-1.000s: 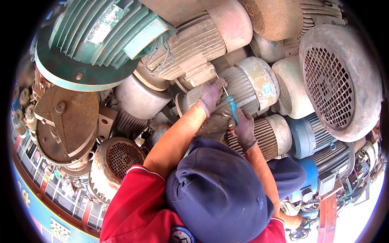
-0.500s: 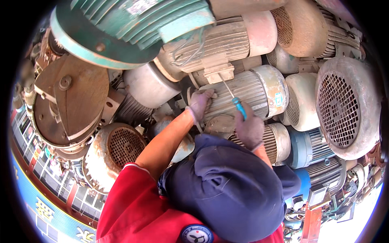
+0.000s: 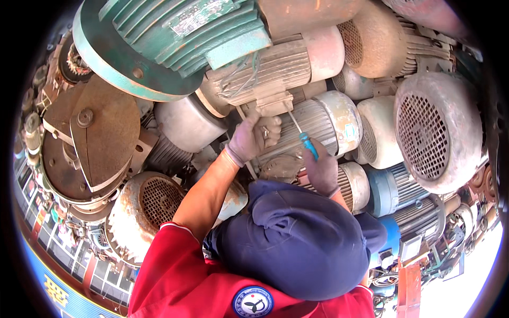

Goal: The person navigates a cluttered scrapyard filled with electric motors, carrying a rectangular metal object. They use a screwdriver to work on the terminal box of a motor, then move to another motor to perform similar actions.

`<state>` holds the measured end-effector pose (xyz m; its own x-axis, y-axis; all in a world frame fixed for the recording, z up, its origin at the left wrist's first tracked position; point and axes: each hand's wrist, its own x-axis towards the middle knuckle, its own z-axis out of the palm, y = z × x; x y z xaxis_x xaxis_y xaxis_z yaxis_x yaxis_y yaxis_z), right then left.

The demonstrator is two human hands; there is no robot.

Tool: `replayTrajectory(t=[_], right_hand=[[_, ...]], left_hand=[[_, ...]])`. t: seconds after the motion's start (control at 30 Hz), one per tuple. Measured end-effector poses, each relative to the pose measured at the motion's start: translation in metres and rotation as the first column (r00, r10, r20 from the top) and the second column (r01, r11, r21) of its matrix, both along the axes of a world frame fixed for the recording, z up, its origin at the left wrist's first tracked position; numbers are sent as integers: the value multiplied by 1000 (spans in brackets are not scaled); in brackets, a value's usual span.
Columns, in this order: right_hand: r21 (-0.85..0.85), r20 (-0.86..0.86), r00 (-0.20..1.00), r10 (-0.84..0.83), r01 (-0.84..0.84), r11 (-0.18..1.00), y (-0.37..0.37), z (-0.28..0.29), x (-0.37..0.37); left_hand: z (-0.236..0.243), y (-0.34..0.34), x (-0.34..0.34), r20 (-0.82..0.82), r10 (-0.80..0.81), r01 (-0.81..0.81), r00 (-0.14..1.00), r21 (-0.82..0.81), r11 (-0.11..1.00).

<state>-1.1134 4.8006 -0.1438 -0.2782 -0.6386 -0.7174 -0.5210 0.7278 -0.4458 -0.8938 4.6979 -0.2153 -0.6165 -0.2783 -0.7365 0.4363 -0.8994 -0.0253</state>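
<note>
My left hand [image 3: 249, 135], in a pale purple glove, is closed, fingers curled just below a beige motor's terminal box [image 3: 273, 103]; a small metal piece shows among them, too small to name. My right hand [image 3: 321, 169], also gloved, grips a screwdriver [image 3: 307, 146] by its turquoise handle, its long shaft angled up to that box. Under the shaft lies a grey ribbed motor [image 3: 313, 124] with a worn, pale end cover. My red sleeves [image 3: 175, 249] reach in from below, and bunched navy fabric [image 3: 291, 238] hides part of my right forearm.
A large green flanged motor [image 3: 159, 42] sits above left. A rusty plate assembly [image 3: 101, 132] and rusted fan housing [image 3: 140, 212] stand left. A mesh-ended motor [image 3: 440, 132] and blue motors [image 3: 382, 193] crowd the right. A red beam [image 3: 408, 291] shows lower right.
My left hand has drawn left and down from beside the screwdriver shaft, its fingers now more curled. My right hand still holds the screwdriver at the box. The whole view has shifted slightly.
</note>
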Motion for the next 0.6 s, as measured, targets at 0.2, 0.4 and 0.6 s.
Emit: replayTrajectory(t=[0.2, 0.4, 0.6], right_hand=[[-23, 108, 977, -182, 186, 982, 21, 27, -25], [-108, 58, 980, -189, 194, 975, 48, 42, -27], [53, 163, 982, 91, -101, 993, 25, 71, -30]], left_hand=[[32, -32, -14, -162, 34, -52, 986, -105, 993], [11, -19, -5, 160, -295, 323, 942, -193, 927], [39, -3, -56, -28, -419, 412, 908, -131, 902]])
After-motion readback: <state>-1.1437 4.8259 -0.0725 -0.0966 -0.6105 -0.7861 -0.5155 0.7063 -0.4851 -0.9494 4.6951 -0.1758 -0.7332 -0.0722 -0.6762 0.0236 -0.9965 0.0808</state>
